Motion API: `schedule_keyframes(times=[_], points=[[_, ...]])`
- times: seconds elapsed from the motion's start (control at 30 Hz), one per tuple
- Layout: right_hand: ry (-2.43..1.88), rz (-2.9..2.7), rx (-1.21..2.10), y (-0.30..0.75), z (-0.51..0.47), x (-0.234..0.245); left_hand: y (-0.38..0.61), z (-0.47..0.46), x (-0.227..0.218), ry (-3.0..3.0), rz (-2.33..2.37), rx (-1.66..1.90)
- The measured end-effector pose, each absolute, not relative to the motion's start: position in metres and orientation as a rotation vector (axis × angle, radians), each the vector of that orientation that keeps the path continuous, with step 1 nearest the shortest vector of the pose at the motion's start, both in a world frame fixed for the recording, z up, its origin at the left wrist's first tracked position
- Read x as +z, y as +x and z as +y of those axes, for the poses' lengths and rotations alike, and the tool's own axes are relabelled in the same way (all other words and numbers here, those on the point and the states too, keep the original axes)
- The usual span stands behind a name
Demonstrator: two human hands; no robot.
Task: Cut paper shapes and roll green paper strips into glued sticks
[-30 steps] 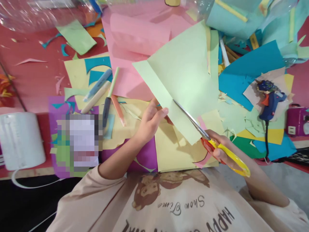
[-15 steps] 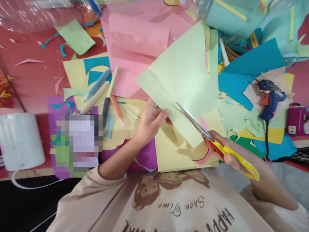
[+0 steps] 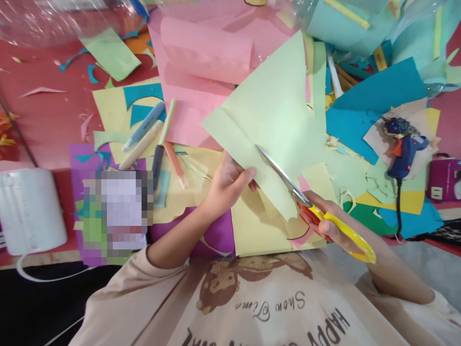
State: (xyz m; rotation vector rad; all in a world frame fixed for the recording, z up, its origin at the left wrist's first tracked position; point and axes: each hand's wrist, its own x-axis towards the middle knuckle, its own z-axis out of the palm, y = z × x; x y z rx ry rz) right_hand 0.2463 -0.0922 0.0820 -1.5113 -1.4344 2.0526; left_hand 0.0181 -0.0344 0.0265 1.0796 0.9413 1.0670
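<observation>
My left hand (image 3: pixel 227 185) pinches the lower left edge of a light green paper sheet (image 3: pixel 277 110) and holds it up over the table. My right hand (image 3: pixel 329 223) grips yellow-and-orange scissors (image 3: pixel 317 211). Their metal blades lie along a cut that runs up into the sheet from its lower corner. A narrow green strip hangs to the left of the blades, between them and my left thumb.
Pink, yellow, blue and purple papers (image 3: pixel 201 53) and scraps cover the red table. Several markers (image 3: pixel 151 134) lie left of my left hand. A blue glue gun (image 3: pixel 403 146) with its cord rests at the right. A white roll (image 3: pixel 30 209) stands at the left edge.
The scissors drew back a little, then pushed farther up into the green sheet, so the cut is longer. My left hand shifted slightly along the paper's edge.
</observation>
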Motion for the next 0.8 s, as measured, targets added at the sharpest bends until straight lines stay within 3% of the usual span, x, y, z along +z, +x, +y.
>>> schedule_keyframes(times=[0.8], points=[[-1.516,-1.597,1.979,0.255,-0.096,0.081,0.015,-0.031,0.011,1.017,1.096,1.216]])
